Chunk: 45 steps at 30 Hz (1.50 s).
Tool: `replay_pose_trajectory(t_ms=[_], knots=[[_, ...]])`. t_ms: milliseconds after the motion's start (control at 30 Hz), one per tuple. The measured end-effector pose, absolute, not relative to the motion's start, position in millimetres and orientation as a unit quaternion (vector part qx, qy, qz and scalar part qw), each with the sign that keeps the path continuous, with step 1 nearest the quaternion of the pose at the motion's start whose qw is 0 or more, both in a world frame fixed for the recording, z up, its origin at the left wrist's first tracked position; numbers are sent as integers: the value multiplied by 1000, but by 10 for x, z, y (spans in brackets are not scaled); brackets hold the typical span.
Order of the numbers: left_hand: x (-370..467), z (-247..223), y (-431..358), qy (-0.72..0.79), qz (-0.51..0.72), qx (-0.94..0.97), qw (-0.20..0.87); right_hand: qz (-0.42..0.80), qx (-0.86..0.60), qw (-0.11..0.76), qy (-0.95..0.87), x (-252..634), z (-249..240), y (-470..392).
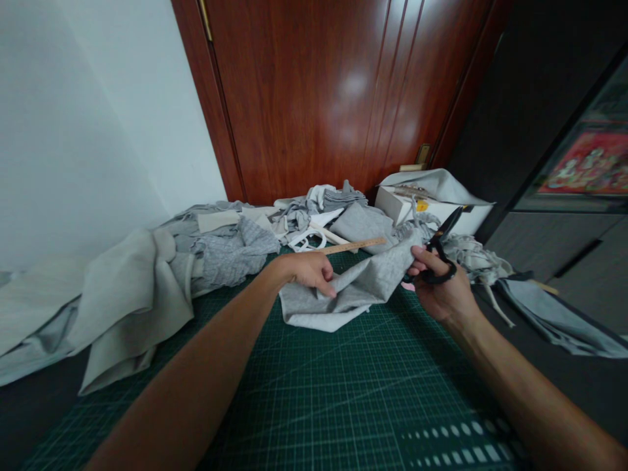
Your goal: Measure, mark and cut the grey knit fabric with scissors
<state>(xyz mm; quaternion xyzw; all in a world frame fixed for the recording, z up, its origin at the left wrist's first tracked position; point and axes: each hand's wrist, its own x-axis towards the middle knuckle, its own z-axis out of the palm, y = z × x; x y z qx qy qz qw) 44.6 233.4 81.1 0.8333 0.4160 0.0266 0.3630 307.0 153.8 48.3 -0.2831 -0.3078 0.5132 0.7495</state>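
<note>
A piece of light grey fabric [358,288] hangs in folds between my two hands, its lower edge just over the green cutting mat. My left hand [314,271] is at its left part, fingers curled and closed on the cloth, one finger pointing down along it. My right hand [441,284] pinches the fabric's right corner between thumb and fingers. Black-handled scissors [444,245] are also in that hand, the loops around the fingers and the dark blades pointing up and away. Fingertips behind the cloth are hidden.
The green cutting mat [318,392] covers the table. Heaped grey cloth [235,252] and beige fabric [127,288] lie left. Behind are a wooden ruler [356,246], white-handled scissors [309,241] and a white box [392,204]. Tangled cords [475,255] lie right, before a wooden door [304,98].
</note>
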Motion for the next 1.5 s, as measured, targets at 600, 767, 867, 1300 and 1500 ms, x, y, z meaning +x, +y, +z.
replay_pose_trajectory(t_ms=[600,767,867,1300,1500], knots=[[513,714,2426,463,389,667,435,492,-276,788,-248,3205,480,1612],[538,761,2404,517,413,684,306,485,-281,792,-242,3203,452,1617],[564,940,2312,543,434,689,207,484,-294,790,-236,3212,420,1616],[1688,290,1272,221,166,530,802,490,-253,811,-194,3253,648,1606],[1970,78,1277,265,457,307,792,482,-231,824,-187,3297,778,1531]])
